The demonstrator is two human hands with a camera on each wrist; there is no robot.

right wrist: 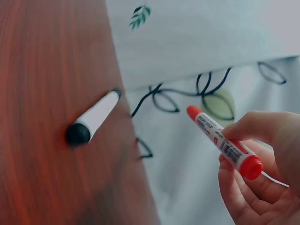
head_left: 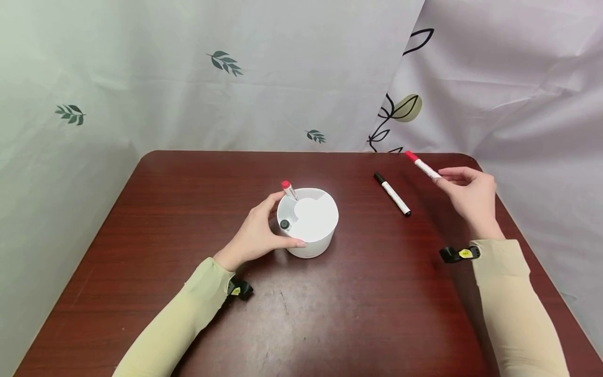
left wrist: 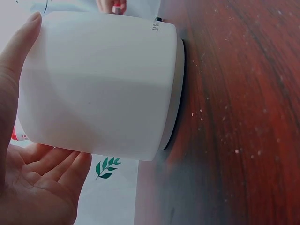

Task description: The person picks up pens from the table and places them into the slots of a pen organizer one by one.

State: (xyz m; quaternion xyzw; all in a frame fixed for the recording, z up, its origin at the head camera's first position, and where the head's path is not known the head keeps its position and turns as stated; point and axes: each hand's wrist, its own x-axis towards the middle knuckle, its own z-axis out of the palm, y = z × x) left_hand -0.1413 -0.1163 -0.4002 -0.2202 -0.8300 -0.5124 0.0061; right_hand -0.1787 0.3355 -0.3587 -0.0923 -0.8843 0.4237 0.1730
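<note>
A round white pen holder [head_left: 311, 247] stands on the table, with my left hand [head_left: 254, 233] gripping its left side, thumb in front and fingers behind. Inside it, a red-capped marker [head_left: 287, 187] leans at the back left rim and the dark end of a marker [head_left: 285, 224] shows at the left. Over the table's right side, my right hand [head_left: 471, 196] pinches a red marker [head_left: 426, 168] with a white barrel, its red cap pointing away to the upper left. A black marker [head_left: 394, 197] lies on the table between the pen holder and my right hand.
The reddish-brown wooden table [head_left: 141, 220] ends at a back edge against a pale curtain [head_left: 165, 78] printed with leaves. Black wrist cameras are strapped at both sleeves, low over the tabletop.
</note>
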